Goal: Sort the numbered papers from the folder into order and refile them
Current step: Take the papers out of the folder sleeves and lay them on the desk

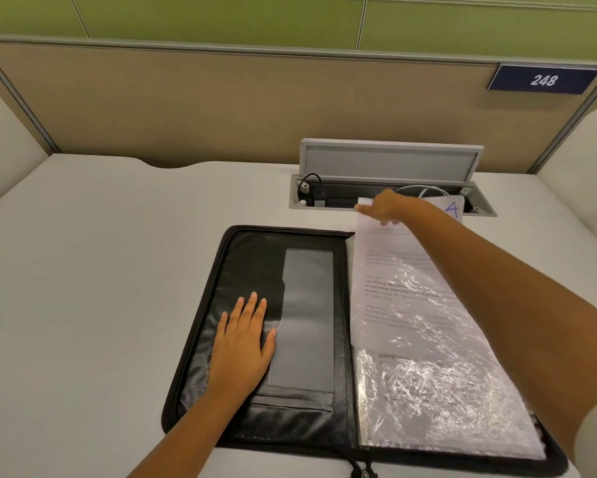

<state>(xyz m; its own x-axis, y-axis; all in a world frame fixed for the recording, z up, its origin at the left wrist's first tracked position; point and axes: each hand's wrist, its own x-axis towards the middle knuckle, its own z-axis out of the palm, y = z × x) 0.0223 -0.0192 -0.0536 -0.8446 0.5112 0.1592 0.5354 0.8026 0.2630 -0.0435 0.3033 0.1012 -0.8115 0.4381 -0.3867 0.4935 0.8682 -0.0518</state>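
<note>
A black zip folder [241, 257] lies open on the desk. Its left inner cover has a grey pocket [307, 305]; crinkled clear plastic sleeves [438, 391] fill its right half. My left hand [245, 336] rests flat on the left cover, fingers spread. A printed paper [393, 270], marked with a blue "4" at its top right corner, sticks out past the top of the sleeves. My right hand [381, 208] grips the top edge of this paper, far from me. My right forearm crosses over the sleeves.
An open cable box [393, 198] with a raised grey lid and cables is set into the desk just beyond the paper. A beige partition [221, 108] with a "248" sign [543, 80] closes the back. White desk surface [83, 270] stretches to the left.
</note>
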